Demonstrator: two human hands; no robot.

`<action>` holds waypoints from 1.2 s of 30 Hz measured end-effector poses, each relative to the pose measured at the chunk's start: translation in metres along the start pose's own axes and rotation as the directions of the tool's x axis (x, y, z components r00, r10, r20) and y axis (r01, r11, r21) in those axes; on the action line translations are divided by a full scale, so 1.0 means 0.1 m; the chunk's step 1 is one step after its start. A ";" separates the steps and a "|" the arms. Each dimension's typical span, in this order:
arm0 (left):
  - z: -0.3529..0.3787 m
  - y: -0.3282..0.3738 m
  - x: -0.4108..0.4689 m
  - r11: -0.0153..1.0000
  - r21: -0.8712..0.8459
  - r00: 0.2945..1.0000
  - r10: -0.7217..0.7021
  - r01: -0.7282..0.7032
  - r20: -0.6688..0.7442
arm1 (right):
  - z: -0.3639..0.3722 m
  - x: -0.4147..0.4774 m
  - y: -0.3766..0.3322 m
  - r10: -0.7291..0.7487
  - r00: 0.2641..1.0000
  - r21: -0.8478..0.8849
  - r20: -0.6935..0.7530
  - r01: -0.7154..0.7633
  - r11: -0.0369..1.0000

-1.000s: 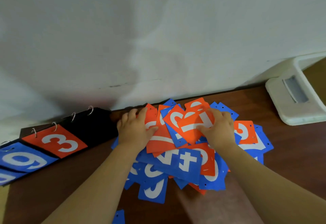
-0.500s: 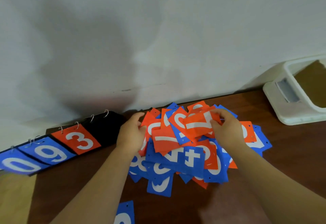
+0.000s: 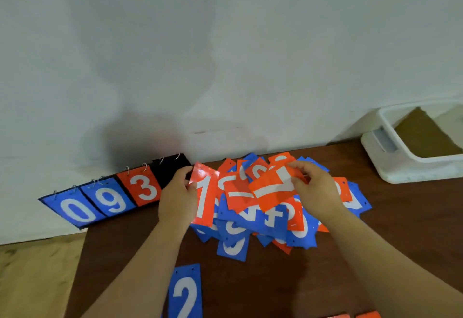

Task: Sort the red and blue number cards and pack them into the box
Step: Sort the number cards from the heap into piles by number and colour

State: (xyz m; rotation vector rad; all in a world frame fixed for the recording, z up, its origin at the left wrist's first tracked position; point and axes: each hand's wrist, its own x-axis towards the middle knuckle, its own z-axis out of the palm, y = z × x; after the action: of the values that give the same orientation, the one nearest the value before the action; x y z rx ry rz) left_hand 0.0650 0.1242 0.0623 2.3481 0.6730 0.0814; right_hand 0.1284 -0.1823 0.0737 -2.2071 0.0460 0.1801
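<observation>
Tabletop [image 3: 400, 230] of dark wood carries the pile of red and blue number cards [image 3: 250, 220] I steer by: the white box [image 3: 390, 167] stands well apart to the pile's right, and the black flip scoreboard [image 3: 172, 169] showing 0, 9 and 3 lies just to its left. I see the left hand [image 3: 176, 200] at the pile's left edge, thumb and fingers pinching a red 1 card [image 3: 204, 200] tilted up, while the right hand [image 3: 315, 189] above the pile pinches another red card [image 3: 273, 189] by its corner. A lone blue 2 card [image 3: 185, 292] lies flat on the near side of the pile.
</observation>
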 end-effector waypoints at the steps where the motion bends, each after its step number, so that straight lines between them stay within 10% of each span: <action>1: 0.00 -0.01 -0.03 1.000 -0.026 1.000 -0.011 0.011 0.005 | -0.01 -0.04 -0.02 -0.008 1.000 -0.001 0.012 0.008 1.000; 22: 0.19 0.17 -0.45 0.989 -0.120 0.983 0.106 -0.088 0.151 | -0.19 -0.50 0.14 -0.012 0.996 -0.039 0.094 0.015 0.999; 36: -0.60 -0.36 -1.69 0.897 -0.394 0.955 -0.268 0.201 -0.123 | -0.14 -0.93 -0.22 -0.206 0.903 -0.041 0.377 0.238 0.970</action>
State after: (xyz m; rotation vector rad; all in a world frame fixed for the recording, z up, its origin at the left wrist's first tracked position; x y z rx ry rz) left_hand -0.1113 0.1003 0.1064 1.8882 0.9347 0.2864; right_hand 0.0400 -0.1831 0.1130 -2.2075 -0.4297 0.4751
